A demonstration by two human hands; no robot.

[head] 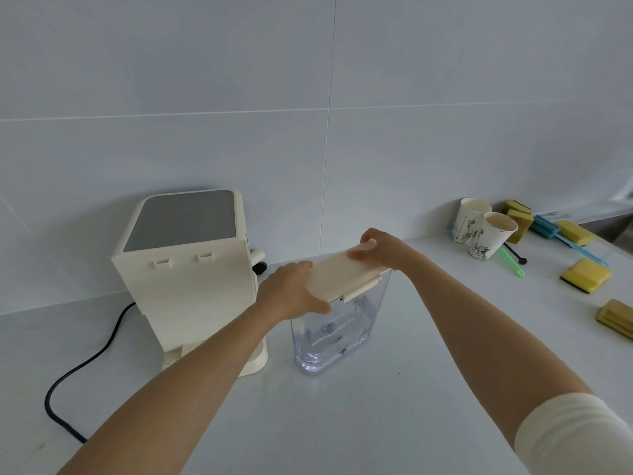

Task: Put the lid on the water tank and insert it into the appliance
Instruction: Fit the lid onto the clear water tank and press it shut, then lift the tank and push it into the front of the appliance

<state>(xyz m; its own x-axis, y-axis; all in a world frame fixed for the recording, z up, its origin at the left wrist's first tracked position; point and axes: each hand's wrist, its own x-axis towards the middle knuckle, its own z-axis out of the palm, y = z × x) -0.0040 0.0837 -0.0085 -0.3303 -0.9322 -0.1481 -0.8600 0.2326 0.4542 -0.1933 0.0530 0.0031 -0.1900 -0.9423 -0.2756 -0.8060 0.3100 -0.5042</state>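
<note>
A clear plastic water tank (334, 332) stands upright on the white counter, just right of the cream appliance (185, 269), whose back faces me. The cream lid (337, 277) lies tilted over the tank's open top. Its near edge rests at the tank rim and its far end sits higher. My left hand (291, 293) grips the lid's left end, its thumb under the near corner. My right hand (380, 250) holds the lid's far right end with fingers on top. The tank's left rim is hidden behind my left hand.
A black power cord (85, 365) runs from the appliance across the counter at the left. Two paper cups (479, 231) stand at the back right. Yellow sponges (585, 275) and a blue brush (561, 234) lie beyond them. The tiled wall is close behind.
</note>
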